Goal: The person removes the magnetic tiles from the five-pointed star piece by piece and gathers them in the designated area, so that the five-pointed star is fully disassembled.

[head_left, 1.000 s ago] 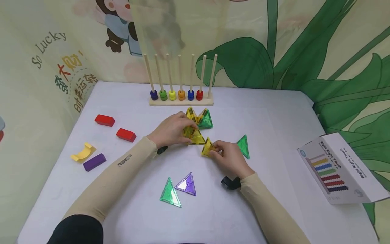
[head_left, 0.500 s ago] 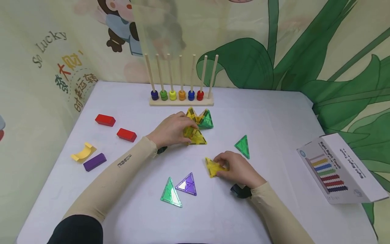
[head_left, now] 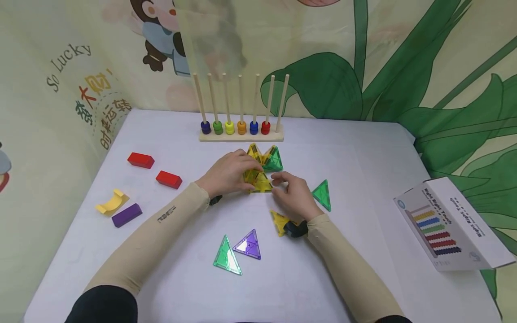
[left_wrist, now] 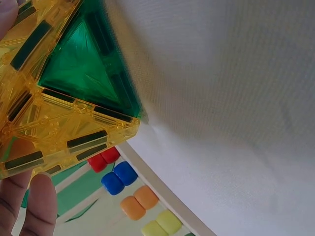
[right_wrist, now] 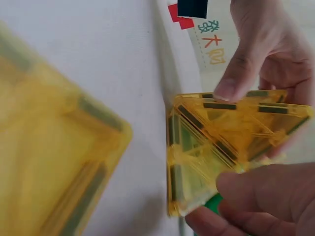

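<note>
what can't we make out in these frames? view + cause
Head: left part of the yellow magnetic-tile structure, covered by the left grip.
Head: right part of the loose yellow magnetic tile, behind the black wrist camera.
Right wrist: that tile's full outline, blurred, cut by left edge.
Right wrist: whether the right grip touches the structure; its own fingers hide the spot.
Head: box fine print, too small.

Bead rack [head_left: 241,128] at the back of the tabletop [head_left: 363,166], red blocks [head_left: 168,179], yellow arch [head_left: 111,204] and purple block [head_left: 127,215] off left, box [head_left: 448,224] way right.
</note>
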Demonstrator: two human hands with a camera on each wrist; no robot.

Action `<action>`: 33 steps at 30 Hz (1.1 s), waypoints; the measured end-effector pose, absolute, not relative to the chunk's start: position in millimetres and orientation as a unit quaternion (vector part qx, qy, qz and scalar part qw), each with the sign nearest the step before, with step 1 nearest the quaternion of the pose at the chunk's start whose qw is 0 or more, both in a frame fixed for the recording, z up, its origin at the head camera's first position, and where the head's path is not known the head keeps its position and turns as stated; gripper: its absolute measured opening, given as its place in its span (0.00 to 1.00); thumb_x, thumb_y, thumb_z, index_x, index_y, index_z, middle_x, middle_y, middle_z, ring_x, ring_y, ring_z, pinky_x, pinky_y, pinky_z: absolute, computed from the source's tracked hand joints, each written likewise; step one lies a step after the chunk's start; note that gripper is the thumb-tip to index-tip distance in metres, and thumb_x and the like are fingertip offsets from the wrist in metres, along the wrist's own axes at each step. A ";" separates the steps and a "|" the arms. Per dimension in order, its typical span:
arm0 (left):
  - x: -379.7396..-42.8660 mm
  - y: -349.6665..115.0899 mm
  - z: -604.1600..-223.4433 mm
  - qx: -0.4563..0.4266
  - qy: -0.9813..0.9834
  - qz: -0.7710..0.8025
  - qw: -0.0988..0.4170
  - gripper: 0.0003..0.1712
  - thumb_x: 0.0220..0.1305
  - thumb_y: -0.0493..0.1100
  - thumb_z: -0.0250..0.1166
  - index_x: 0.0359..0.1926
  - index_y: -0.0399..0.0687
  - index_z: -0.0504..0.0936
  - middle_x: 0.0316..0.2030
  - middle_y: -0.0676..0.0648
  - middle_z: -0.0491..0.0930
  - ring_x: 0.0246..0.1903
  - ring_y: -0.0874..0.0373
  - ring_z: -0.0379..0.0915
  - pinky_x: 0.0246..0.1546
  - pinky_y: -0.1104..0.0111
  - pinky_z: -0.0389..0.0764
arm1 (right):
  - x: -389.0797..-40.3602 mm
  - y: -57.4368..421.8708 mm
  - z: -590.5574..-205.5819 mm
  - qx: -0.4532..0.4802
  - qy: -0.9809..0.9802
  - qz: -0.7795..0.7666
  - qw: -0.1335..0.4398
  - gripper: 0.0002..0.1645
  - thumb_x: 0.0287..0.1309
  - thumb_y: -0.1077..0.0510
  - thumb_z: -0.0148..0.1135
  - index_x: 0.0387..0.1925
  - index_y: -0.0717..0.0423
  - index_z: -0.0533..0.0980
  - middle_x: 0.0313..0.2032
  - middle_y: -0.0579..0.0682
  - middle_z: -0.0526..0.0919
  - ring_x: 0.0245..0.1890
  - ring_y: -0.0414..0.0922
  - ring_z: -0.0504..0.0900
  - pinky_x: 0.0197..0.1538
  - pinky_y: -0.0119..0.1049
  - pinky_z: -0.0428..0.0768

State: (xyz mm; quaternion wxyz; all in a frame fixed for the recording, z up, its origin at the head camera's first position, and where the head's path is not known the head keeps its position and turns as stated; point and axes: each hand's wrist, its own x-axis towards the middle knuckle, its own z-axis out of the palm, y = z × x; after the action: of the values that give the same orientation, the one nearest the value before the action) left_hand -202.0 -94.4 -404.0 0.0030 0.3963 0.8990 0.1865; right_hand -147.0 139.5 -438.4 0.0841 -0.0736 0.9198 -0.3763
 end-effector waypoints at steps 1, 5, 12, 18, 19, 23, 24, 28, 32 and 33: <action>-201.8 -94.3 -404.0 0.396 0.899 0.186 0.002 0.29 0.54 0.52 0.82 0.56 0.54 0.86 0.58 0.51 0.87 0.55 0.50 0.76 0.62 0.55 0.79 | -151.7 135.9 -439.9 -0.075 0.918 -0.381 0.083 0.22 0.68 0.56 0.65 0.62 0.51 0.79 0.51 0.51 0.89 0.25 0.43 0.72 0.32 0.34 0.71; -200.7 -94.2 -403.7 0.397 0.900 0.180 0.006 0.29 0.54 0.52 0.82 0.57 0.54 0.86 0.59 0.51 0.86 0.57 0.50 0.75 0.64 0.54 0.78 | -164.6 125.4 -444.0 -0.077 0.912 -0.392 0.088 0.20 0.68 0.57 0.65 0.60 0.54 0.80 0.48 0.54 0.89 0.25 0.42 0.72 0.30 0.32 0.70; -200.6 -94.4 -400.6 0.412 0.900 0.140 0.015 0.31 0.54 0.48 0.82 0.60 0.56 0.84 0.61 0.51 0.83 0.60 0.50 0.74 0.65 0.54 0.78 | -170.8 119.7 -445.8 -0.067 0.911 -0.398 0.087 0.15 0.67 0.59 0.66 0.53 0.58 0.83 0.42 0.54 0.88 0.24 0.41 0.73 0.28 0.31 0.70; -200.5 -94.7 -397.5 0.408 0.905 0.121 0.029 0.33 0.54 0.45 0.82 0.62 0.53 0.83 0.63 0.50 0.82 0.62 0.49 0.73 0.66 0.54 0.78 | -171.4 118.1 -445.9 -0.065 0.910 -0.401 0.080 0.14 0.67 0.59 0.67 0.52 0.57 0.83 0.41 0.53 0.88 0.24 0.41 0.73 0.29 0.31 0.71; -200.3 -94.8 -396.9 0.408 0.905 0.118 0.030 0.34 0.54 0.45 0.82 0.62 0.52 0.83 0.63 0.49 0.82 0.62 0.49 0.74 0.66 0.54 0.78 | -171.0 117.9 -445.9 -0.064 0.910 -0.401 0.079 0.14 0.67 0.59 0.67 0.52 0.57 0.83 0.41 0.53 0.88 0.25 0.41 0.74 0.30 0.32 0.71; -200.5 -96.3 -396.4 0.406 0.907 0.110 0.025 0.36 0.52 0.45 0.83 0.63 0.51 0.83 0.62 0.48 0.82 0.61 0.48 0.75 0.66 0.55 0.79 | -169.8 117.2 -445.8 -0.059 0.911 -0.401 0.073 0.14 0.66 0.59 0.68 0.52 0.57 0.84 0.40 0.53 0.88 0.26 0.42 0.75 0.31 0.32 0.73; -200.3 -96.7 -396.5 0.405 0.908 0.109 0.024 0.36 0.51 0.46 0.84 0.63 0.51 0.83 0.61 0.47 0.82 0.61 0.48 0.75 0.66 0.55 0.79 | -169.6 116.9 -445.8 -0.058 0.912 -0.399 0.073 0.14 0.66 0.59 0.68 0.52 0.57 0.84 0.40 0.52 0.88 0.26 0.42 0.75 0.31 0.32 0.73; -199.1 -97.4 -397.8 0.400 0.910 0.106 0.020 0.37 0.51 0.47 0.84 0.63 0.52 0.83 0.61 0.47 0.82 0.61 0.48 0.75 0.66 0.55 0.79 | -169.2 115.5 -445.0 -0.055 0.920 -0.383 0.066 0.15 0.65 0.58 0.69 0.52 0.56 0.85 0.40 0.51 0.89 0.25 0.42 0.75 0.31 0.32 0.72; -197.7 -96.9 -398.6 0.404 0.910 0.098 0.010 0.35 0.52 0.46 0.83 0.63 0.53 0.84 0.60 0.48 0.82 0.61 0.48 0.75 0.66 0.55 0.79 | -167.1 113.9 -441.6 -0.052 0.926 -0.370 0.059 0.16 0.64 0.58 0.70 0.52 0.55 0.86 0.39 0.50 0.90 0.24 0.42 0.75 0.29 0.32 0.71; -197.3 -96.8 -398.6 0.406 0.909 0.095 0.007 0.35 0.52 0.46 0.83 0.63 0.53 0.84 0.60 0.48 0.82 0.60 0.48 0.75 0.65 0.55 0.79 | -166.4 113.6 -441.0 -0.051 0.926 -0.369 0.059 0.16 0.64 0.58 0.70 0.52 0.55 0.86 0.39 0.50 0.90 0.24 0.42 0.75 0.29 0.32 0.71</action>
State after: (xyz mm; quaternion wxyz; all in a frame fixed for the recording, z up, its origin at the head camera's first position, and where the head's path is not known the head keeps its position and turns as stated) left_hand -197.3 -96.8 -398.6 0.0074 0.4056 0.9090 0.0953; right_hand -166.4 113.6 -441.0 0.0592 -0.0509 0.9263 -0.3685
